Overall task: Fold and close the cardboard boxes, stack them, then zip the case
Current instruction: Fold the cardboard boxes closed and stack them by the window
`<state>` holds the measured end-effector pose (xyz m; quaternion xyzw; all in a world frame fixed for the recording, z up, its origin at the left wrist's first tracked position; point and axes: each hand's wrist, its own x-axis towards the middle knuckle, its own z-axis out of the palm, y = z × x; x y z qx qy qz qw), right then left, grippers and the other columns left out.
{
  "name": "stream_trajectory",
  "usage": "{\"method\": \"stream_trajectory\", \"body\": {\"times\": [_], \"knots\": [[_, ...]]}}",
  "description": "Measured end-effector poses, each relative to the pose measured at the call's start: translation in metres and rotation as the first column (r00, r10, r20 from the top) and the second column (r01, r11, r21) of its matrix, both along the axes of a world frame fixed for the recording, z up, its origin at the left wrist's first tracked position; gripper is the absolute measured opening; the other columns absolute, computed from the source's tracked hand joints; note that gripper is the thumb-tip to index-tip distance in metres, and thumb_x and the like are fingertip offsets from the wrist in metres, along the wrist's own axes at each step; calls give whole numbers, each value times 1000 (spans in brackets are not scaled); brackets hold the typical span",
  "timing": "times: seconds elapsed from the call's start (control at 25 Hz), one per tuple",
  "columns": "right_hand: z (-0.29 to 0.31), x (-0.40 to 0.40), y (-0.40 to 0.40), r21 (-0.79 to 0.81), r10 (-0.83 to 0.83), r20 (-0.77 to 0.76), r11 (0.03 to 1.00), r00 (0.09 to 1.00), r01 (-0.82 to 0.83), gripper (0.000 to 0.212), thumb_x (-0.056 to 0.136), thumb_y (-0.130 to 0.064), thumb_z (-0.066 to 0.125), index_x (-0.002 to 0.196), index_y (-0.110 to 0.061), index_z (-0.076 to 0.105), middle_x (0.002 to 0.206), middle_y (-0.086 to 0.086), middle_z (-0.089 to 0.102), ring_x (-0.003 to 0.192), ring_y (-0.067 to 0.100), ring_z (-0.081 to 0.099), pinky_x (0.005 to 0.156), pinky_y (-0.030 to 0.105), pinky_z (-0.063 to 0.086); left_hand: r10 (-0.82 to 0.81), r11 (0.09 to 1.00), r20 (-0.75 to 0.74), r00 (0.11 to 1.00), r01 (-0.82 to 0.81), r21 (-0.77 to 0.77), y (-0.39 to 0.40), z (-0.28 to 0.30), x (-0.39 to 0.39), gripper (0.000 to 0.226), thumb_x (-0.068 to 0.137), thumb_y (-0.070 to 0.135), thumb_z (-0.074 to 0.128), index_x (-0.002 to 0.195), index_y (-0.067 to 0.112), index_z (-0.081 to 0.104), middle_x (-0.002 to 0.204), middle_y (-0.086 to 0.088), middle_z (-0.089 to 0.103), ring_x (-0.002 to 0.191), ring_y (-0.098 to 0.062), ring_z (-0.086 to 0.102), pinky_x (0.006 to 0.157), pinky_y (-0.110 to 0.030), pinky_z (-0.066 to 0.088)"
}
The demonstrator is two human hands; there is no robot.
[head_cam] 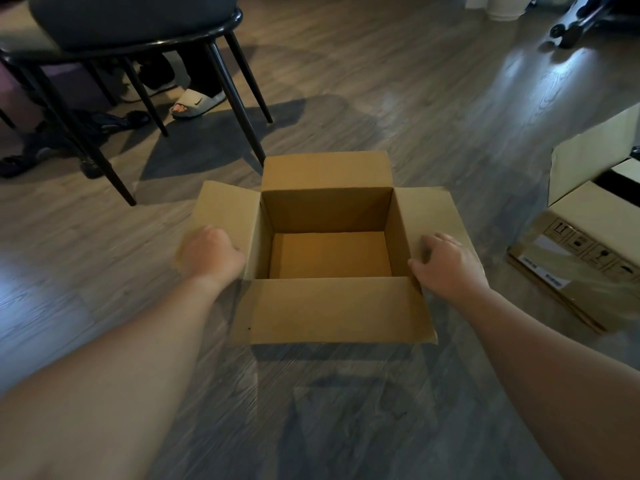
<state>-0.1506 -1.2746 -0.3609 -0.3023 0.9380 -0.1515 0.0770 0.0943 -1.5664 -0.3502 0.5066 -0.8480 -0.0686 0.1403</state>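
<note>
Head view: we see an open cardboard box (pixel 329 251) on the floor (pixel 415 98), frame centre; left hand (pixel 211 252) curled, its grip unclear, right hand (pixel 446 263) relaxed, each resting on a side flap, presumably ready to fold it inward.

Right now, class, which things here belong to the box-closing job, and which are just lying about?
Part of the job:
- open cardboard box, all four flaps out
- left hand on its left flap
- right hand on its right flap
- flattened carton
- second open box

Just lying about:
- chair
- slide sandal
</note>
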Motion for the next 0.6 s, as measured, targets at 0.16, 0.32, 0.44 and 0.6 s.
{"method": "stream_trajectory", "body": {"times": [0.16, 0.32, 0.44, 0.6], "knots": [[3, -6, 16, 63, -195, 5, 979, 981, 194, 45, 88, -53, 56, 119, -21, 62, 123, 10, 54, 124, 34, 48, 98, 52, 43, 225, 971, 141, 964, -234, 56, -12, 6, 12, 39, 86, 38, 67, 105, 4, 65, 115, -18, 62, 112, -38, 53, 93, -49, 43], [7, 0, 17, 37, -286, 81, 958, 955, 284, 45, 88, -52, 57, 116, -16, 60, 115, 14, 51, 104, 35, 53, 89, 51, 50, 193, 970, 69, 979, -201, 136, -3, 14, 11, 40, 89, 35, 64, 108, 0, 65, 110, -19, 64, 103, -38, 58, 86, -48, 53], [20, 2, 14, 25, -309, 41, 951, 950, 308, 43, 90, -49, 57, 108, -11, 63, 110, 14, 53, 103, 37, 53, 90, 50, 50, 203, 976, 13, 979, -204, 78, 5, 32, 8, 33, 88, 30, 62, 102, 1, 66, 104, -19, 65, 99, -38, 59, 80, -46, 54], [39, 5, 3, -193, -306, -55, 937, 950, 290, 34, 92, -39, 55, 96, -7, 64, 106, 11, 55, 105, 35, 53, 86, 46, 48, 108, 991, -131, 985, -117, -66, 16, 56, -8, 20, 84, 16, 62, 66, 9, 55, 66, -9, 56, 63, -25, 55, 50, -29, 37]]}}
